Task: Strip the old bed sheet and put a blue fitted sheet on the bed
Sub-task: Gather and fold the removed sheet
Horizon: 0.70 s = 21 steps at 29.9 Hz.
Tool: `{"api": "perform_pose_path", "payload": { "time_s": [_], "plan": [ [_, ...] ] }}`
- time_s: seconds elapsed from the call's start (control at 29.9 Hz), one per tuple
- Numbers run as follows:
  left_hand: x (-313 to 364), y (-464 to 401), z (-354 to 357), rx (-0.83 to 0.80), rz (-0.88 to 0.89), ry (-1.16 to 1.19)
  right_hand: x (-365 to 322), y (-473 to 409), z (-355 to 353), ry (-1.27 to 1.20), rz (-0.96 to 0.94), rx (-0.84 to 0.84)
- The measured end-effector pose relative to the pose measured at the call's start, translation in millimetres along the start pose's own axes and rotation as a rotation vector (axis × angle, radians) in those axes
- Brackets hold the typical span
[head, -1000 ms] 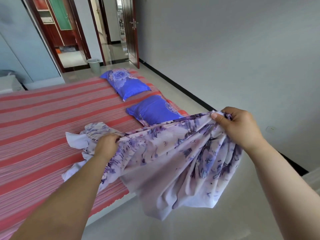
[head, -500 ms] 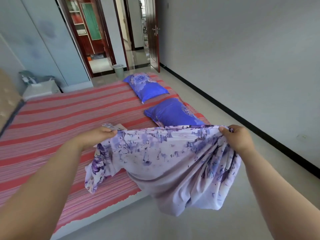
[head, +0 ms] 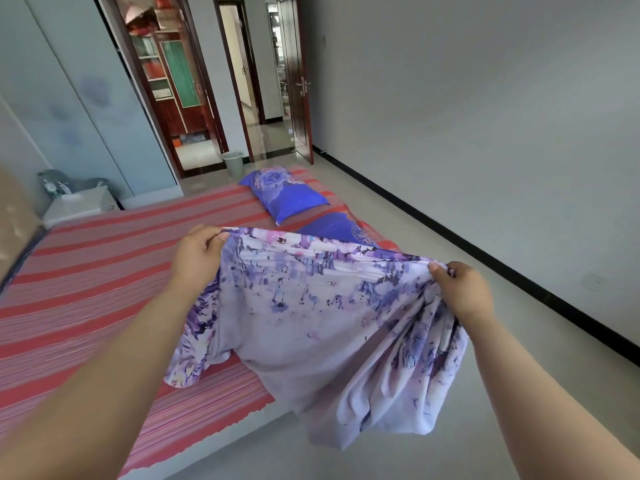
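A purple and white floral sheet [head: 311, 327] hangs stretched in the air between both hands, over the near corner of the bed. My left hand [head: 197, 258] grips its upper edge on the left. At the right end of that edge my right hand [head: 462, 292] grips a bunched part, and folds hang down from it toward the floor. The bed [head: 86, 289] is covered with a red and grey striped sheet. Two blue floral pillows lie at its far right side: one [head: 284, 194] is in full view, the other [head: 332, 228] is half hidden behind the held sheet.
A white nightstand [head: 81, 206] stands at the bed's far left. A pale bin [head: 232, 163] sits by the open doorway [head: 263, 98] beyond the bed. Grey tiled floor [head: 450, 237] runs along the bed's right side to a wall with a black skirting.
Both hands have lifted the floral sheet off the bed and spread it wider. My left hand has risen and moved forward. The view has tilted up toward the doorway.
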<state>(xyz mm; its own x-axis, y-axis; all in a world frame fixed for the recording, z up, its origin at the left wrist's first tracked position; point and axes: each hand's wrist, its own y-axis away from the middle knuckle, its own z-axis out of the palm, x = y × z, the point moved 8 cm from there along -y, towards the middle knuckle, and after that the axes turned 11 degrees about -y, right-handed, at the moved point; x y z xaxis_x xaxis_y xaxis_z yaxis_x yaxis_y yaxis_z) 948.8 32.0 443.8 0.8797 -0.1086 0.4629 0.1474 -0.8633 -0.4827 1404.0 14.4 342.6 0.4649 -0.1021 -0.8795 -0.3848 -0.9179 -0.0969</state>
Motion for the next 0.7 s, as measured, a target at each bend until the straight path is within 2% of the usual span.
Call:
{"api": "perform_pose_path", "payload": {
  "time_s": [0.17, 0.3, 0.4, 0.5, 0.6, 0.7],
  "plan": [
    [97, 8, 29, -0.14, 0.266, 0.08, 29, -3, -88, -0.018, 0.11, 0.353],
    [186, 17, 20, -0.133, 0.47, 0.11, 47, 0, -146, -0.057, 0.179, 0.559],
    [231, 15, 4, -0.121, 0.515, 0.181, 56, 2, -158, -0.066, 0.234, 0.547],
    [258, 20, 0, -0.198, 0.534, 0.253, 73, 11, -152, -0.099, 0.306, 0.504],
    [266, 23, 13, -0.297, 0.547, 0.066, 89, 26, -151, -0.149, 0.352, 0.529],
    [246, 3, 28, -0.368, 0.531, -0.159, 87, 32, -154, -0.165, 0.336, 0.544]
  ]
}}
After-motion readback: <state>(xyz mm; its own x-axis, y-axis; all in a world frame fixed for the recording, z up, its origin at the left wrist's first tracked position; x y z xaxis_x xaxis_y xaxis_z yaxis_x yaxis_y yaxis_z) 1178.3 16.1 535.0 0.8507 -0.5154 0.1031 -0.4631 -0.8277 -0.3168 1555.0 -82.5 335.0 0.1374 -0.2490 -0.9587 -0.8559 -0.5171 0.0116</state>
